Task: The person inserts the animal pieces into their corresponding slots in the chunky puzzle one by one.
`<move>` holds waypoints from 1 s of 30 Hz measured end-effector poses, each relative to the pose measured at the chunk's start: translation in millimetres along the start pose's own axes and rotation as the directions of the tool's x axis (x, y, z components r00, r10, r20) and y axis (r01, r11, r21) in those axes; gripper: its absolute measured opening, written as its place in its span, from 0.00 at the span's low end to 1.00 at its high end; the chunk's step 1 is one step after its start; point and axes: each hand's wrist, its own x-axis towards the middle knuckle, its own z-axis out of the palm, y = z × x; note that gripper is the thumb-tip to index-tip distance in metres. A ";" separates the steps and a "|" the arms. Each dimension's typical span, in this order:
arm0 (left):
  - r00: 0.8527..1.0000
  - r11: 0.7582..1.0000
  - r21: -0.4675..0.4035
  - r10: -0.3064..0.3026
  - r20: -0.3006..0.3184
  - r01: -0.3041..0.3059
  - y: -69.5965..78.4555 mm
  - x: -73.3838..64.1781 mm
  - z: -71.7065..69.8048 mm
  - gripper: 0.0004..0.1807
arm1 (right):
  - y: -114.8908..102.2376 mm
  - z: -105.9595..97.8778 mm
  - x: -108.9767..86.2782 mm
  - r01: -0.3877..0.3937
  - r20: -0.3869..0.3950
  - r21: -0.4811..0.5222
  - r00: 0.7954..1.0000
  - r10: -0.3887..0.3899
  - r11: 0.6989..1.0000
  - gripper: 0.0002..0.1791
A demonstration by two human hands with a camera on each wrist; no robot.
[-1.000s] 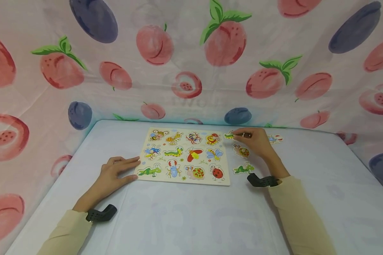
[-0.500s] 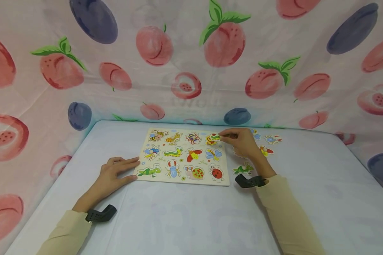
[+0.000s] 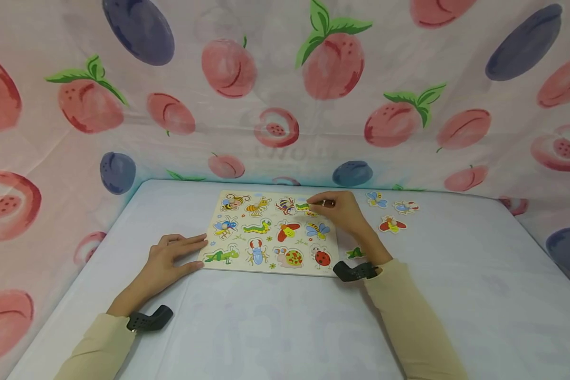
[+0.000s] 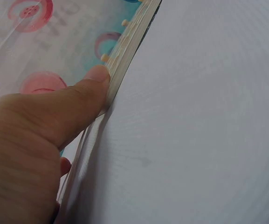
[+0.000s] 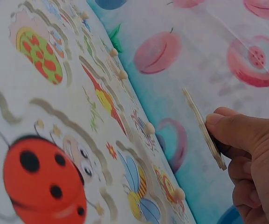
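As the right grip point(image 3: 340, 210) pinches it, the green piece point(image 3: 302, 207) looks thin.

We've got a table point(image 3: 266, 338) with a pale white covering, faint lilac marks and a crease toward the front. Directly on it: a puzzle board point(image 3: 307, 256), lying near the back edge, left of centre. To the board's right we count four loose pieces: blue-winged insect point(image 3: 376, 199) near the back edge, beetle point(image 3: 406, 207) just right of that, red-winged insect point(image 3: 392, 225) in front of both, and green grasshopper point(image 3: 355, 253) beside the board's right edge, partly hidden from our view.
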 end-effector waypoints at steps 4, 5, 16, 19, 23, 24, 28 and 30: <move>1.000 1.000 -0.003 0.001 -0.002 -0.001 -0.2 -0.1 0.1 0.28 | -3.9 9.8 3.0 0.021 0.002 -0.002 1.000 -0.021 1.000 0.07; 1.000 1.000 -0.002 0.000 -0.002 0.000 -0.4 -0.2 0.1 0.28 | -5.2 12.1 3.6 0.028 0.002 -0.003 1.000 -0.028 1.000 0.07; 1.000 1.000 0.001 -0.004 0.000 0.004 -0.5 0.2 -0.2 0.28 | -20.6 35.1 9.3 0.024 0.041 0.067 0.999 -0.027 0.997 0.07; 1.000 1.000 -0.003 -0.004 -0.002 0.004 -1.0 0.2 0.0 0.28 | -22.1 43.2 10.2 0.033 0.046 0.081 0.998 -0.037 0.996 0.07; 1.000 1.000 -0.011 -0.001 -0.005 0.001 -1.6 -0.4 0.2 0.28 | -24.8 53.5 9.1 0.006 0.079 0.105 0.997 -0.014 0.994 0.07; 1.000 1.000 -0.012 0.002 -0.005 -0.002 -1.9 -0.5 0.3 0.28 | -25.7 55.7 8.6 -0.009 0.087 0.110 0.996 -0.001 0.994 0.07; 1.000 1.000 -0.017 0.008 -0.006 -0.008 -2.6 -0.6 0.7 0.28 | -28.8 63.7 7.8 -0.026 0.101 0.120 0.995 0.013 0.992 0.06; 1.000 1.000 -0.014 0.009 -0.008 -0.009 -2.5 -0.7 0.6 0.28 | -31.8 67.0 7.8 -0.007 0.097 0.118 0.995 -0.004 0.993 0.06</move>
